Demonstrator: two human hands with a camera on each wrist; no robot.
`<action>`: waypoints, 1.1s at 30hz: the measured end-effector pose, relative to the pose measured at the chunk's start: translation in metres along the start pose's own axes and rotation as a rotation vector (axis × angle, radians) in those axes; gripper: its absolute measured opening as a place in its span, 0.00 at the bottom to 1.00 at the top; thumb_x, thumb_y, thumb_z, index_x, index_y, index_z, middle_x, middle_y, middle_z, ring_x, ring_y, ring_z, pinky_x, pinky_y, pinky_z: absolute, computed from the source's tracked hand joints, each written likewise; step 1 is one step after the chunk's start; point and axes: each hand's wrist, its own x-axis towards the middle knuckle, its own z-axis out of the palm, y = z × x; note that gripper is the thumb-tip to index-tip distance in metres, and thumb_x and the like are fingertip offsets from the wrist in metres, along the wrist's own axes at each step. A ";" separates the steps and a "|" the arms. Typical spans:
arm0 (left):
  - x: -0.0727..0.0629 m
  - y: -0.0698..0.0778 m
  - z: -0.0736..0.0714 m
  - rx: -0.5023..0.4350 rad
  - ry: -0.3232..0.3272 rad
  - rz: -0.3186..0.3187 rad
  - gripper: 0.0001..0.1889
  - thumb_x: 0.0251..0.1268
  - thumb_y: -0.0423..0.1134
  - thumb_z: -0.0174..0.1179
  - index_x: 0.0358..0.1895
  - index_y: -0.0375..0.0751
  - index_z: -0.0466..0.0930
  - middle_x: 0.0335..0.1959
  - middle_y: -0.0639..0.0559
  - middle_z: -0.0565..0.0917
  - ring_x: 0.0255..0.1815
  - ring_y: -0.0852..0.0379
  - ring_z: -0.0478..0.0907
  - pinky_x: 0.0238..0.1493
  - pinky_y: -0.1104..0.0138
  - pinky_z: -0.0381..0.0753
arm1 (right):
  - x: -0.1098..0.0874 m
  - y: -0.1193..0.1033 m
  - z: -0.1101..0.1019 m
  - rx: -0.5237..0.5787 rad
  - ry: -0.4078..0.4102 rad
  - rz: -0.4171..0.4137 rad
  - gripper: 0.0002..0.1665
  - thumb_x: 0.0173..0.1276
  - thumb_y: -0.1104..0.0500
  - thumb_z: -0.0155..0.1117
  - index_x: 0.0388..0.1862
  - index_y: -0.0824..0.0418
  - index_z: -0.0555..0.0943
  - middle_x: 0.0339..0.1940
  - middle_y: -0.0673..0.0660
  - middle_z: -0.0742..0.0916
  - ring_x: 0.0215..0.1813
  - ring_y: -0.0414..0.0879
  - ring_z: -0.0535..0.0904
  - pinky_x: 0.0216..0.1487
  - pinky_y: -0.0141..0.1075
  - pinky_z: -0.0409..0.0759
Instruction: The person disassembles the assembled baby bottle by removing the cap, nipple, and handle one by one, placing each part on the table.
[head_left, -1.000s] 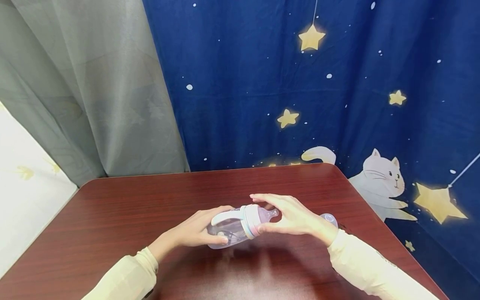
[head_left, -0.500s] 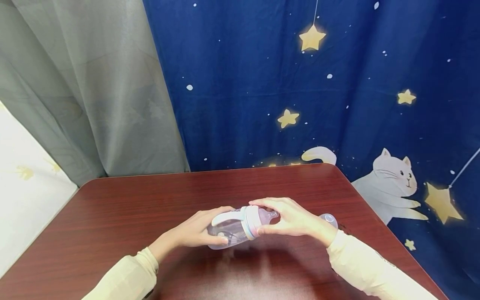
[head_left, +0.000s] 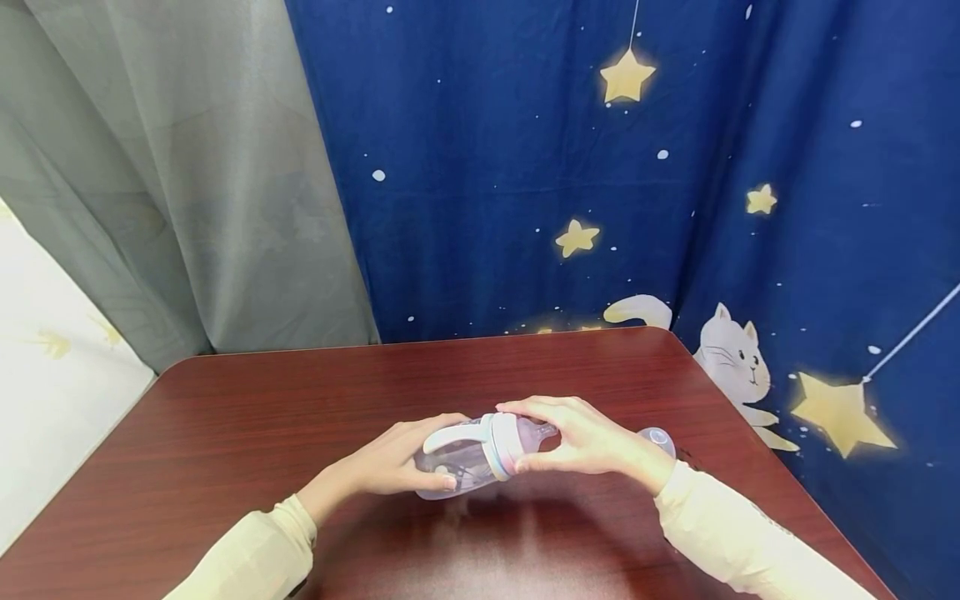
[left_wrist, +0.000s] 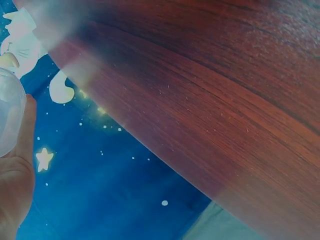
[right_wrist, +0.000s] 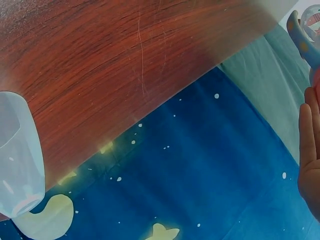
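Note:
A clear baby bottle (head_left: 461,462) with white handles lies tilted above the table in the head view, its teat pointing right. My left hand (head_left: 393,458) grips the bottle's body, thumb on the near side. Around the pale collar (head_left: 507,442) below the teat, my right hand (head_left: 573,437) holds with thumb and fingers. The left wrist view catches only the bottle's rounded base beside the left hand (left_wrist: 15,185). In the right wrist view, a handle (right_wrist: 302,42) shows beyond the right hand (right_wrist: 311,155). A translucent bottle cap (head_left: 658,440) stands on the table, partly behind the right wrist.
The dark red wooden table (head_left: 315,392) has its far edge against a blue star-patterned curtain (head_left: 480,167). A grey curtain (head_left: 240,208) hangs at the far left. The cap (right_wrist: 20,155) looms large at the left of the right wrist view.
My right fingers have come down onto the bottle's collar, where they were raised off it a second ago. The left hand and the bottle have hardly moved. The blue curtain sways at right.

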 end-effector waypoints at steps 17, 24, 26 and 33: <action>-0.002 0.004 -0.006 0.008 -0.001 -0.004 0.32 0.51 0.56 0.59 0.60 0.54 0.61 0.47 0.63 0.72 0.39 0.66 0.71 0.38 0.68 0.71 | 0.003 -0.005 -0.002 0.017 0.010 -0.070 0.37 0.51 0.41 0.65 0.59 0.52 0.69 0.56 0.44 0.74 0.55 0.37 0.69 0.49 0.35 0.69; -0.004 0.005 -0.005 0.000 0.005 -0.001 0.32 0.51 0.55 0.59 0.60 0.55 0.60 0.47 0.63 0.73 0.39 0.66 0.71 0.37 0.68 0.71 | 0.000 -0.008 -0.001 -0.033 0.000 -0.002 0.40 0.52 0.38 0.61 0.63 0.48 0.63 0.56 0.44 0.73 0.55 0.39 0.69 0.50 0.38 0.68; -0.004 0.005 -0.005 -0.004 0.005 0.000 0.32 0.51 0.55 0.59 0.60 0.55 0.60 0.47 0.63 0.73 0.39 0.66 0.71 0.37 0.68 0.71 | -0.001 -0.009 -0.001 -0.046 0.002 0.033 0.40 0.53 0.37 0.60 0.63 0.46 0.63 0.56 0.44 0.73 0.55 0.39 0.69 0.49 0.39 0.69; -0.006 0.005 -0.002 -0.005 0.003 -0.003 0.31 0.51 0.56 0.59 0.60 0.55 0.60 0.45 0.63 0.73 0.38 0.66 0.72 0.36 0.69 0.71 | -0.004 -0.012 0.003 -0.070 0.016 0.101 0.39 0.51 0.34 0.59 0.62 0.43 0.65 0.52 0.43 0.76 0.51 0.35 0.71 0.46 0.38 0.70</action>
